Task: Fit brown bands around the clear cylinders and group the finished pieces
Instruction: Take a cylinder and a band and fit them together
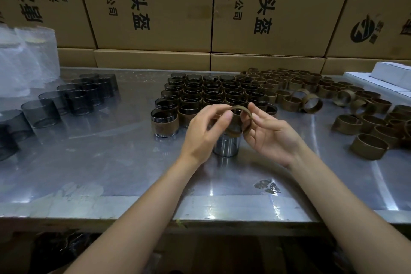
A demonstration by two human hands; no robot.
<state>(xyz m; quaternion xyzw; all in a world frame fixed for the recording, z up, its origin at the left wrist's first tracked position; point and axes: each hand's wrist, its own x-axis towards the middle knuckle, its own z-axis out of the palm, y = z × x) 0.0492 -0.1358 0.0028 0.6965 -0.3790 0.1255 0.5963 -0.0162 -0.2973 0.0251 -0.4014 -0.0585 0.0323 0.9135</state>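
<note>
Left hand [205,124] and right hand [270,131] both pinching one brown band [241,110], held over a bare clear cylinder [225,145] standing mid-table, near side. Banded cylinders [206,93] grouped just beyond; unbanded cylinders [73,98] far left, loose bands [333,95] right on steel table [111,173].

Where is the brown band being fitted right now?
In the head view, centre: both hands, left hand and right hand, hold the brown band just above a clear cylinder.
</note>
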